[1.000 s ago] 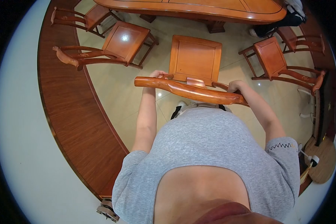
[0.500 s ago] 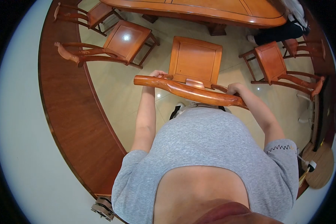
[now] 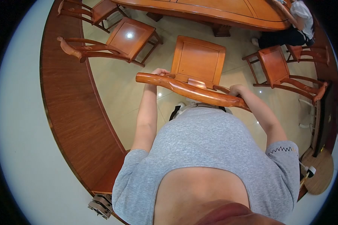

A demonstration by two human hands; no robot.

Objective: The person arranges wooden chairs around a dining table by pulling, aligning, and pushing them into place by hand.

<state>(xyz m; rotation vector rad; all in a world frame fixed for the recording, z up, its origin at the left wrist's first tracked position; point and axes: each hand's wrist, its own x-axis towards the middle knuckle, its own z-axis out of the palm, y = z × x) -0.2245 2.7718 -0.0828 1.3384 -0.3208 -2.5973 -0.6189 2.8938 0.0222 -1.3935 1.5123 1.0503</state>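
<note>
A wooden chair (image 3: 199, 62) stands in front of me, its seat facing away and its curved top rail (image 3: 191, 91) close to my body. Below the left end of that rail, my left hand (image 3: 160, 72) is closed round the chair's back frame. At the right side, my right hand (image 3: 236, 91) grips the back frame just behind the rail. The fingertips of both hands are partly hidden by the wood.
A large wooden table (image 3: 199, 13) lies beyond the chair. More chairs stand at the left (image 3: 131, 37) and right (image 3: 273, 65). Another person (image 3: 302, 22) is at the table's right end. A dark wooden cabinet top (image 3: 69, 97) runs along the left.
The view has turned slightly, shifting the surroundings. The other person at the right end shows more fully. My hands keep hold of the chair.
</note>
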